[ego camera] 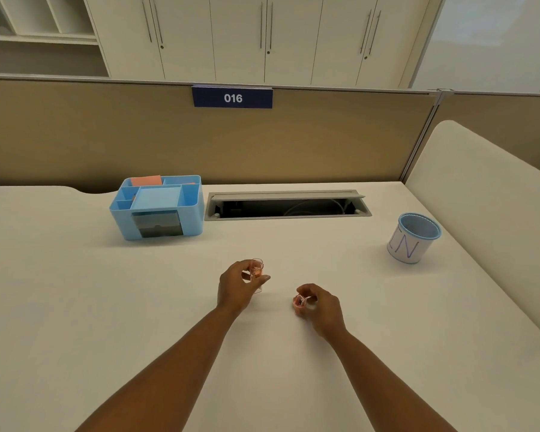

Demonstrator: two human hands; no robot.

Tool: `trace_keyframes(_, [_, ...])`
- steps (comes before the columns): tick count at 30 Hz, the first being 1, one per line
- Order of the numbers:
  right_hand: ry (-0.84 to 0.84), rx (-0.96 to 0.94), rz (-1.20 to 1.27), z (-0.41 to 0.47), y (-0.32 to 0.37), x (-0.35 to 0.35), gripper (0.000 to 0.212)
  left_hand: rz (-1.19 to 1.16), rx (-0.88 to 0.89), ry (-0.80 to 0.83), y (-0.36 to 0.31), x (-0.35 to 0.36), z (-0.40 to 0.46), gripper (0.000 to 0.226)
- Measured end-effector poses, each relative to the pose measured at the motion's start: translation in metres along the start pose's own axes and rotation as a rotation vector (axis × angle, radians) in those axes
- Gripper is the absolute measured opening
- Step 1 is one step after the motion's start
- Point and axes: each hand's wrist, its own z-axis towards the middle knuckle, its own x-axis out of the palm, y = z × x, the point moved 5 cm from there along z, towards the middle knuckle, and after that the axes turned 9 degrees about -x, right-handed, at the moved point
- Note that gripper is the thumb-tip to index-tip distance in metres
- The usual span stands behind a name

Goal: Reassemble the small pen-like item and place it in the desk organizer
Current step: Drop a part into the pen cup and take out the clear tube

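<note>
Over the white desk | left hand pinches clear pink plastic barrel | right hand pinches small pink cap piece | likely light, slick, brittle: grip sides | blue plastic desk organizer well apart.

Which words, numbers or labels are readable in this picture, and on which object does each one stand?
"016": white digits on the dark blue sign fixed to the top of the desk partition.
"N": a large purple letter on the white cup; a stroke to its left is cut off by the curve and cannot be read.
No other text is visible on the blue organizer.
</note>
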Motion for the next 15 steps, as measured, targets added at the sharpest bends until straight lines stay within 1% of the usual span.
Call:
trace_keyframes(2, [0.027,-0.009,-0.012,0.0,0.001,-0.002,0.048,-0.002,0.009,0.011,-0.004,0.003,-0.001,0.024])
trace_keyframes(3, [0.025,-0.027,-0.018,-0.001,0.003,-0.004,0.055,0.0,0.012,0.017,-0.006,0.005,-0.001,0.025])
trace_keyframes(4, [0.002,-0.05,-0.015,-0.001,0.007,-0.007,0.056,0.005,0.018,0.025,-0.009,0.007,-0.002,0.026])
trace_keyframes(5, [-0.044,-0.075,0.002,-0.003,0.011,-0.011,0.053,0.01,0.026,0.035,-0.013,0.009,-0.002,0.026])
trace_keyframes(6, [-0.106,-0.094,0.044,-0.004,0.016,-0.016,0.045,0.013,0.035,0.042,-0.016,0.011,-0.002,0.027])
trace_keyframes(8, [-0.22,-0.093,0.233,-0.007,0.025,-0.026,0.025,0.018,0.054,0.059,-0.025,0.018,-0.003,0.03])
trace_keyframes(9, [-0.24,-0.07,0.356,-0.008,0.03,-0.028,0.02,0.018,0.067,0.067,-0.031,0.022,-0.003,0.032])
trace_keyframes(11, [-0.185,-0.001,0.541,-0.009,0.038,-0.03,0.017,0.005,0.093,0.095,-0.043,0.033,-0.005,0.035])
trace_keyframes(13, [-0.079,0.075,0.643,-0.01,0.041,-0.03,0.024,-0.023,0.098,0.135,-0.055,0.046,-0.008,0.036])
trace_keyframes(15, [-0.022,0.136,0.806,-0.012,0.04,-0.03,0.029,-0.049,0.096,0.18,-0.066,0.06,-0.01,0.034])
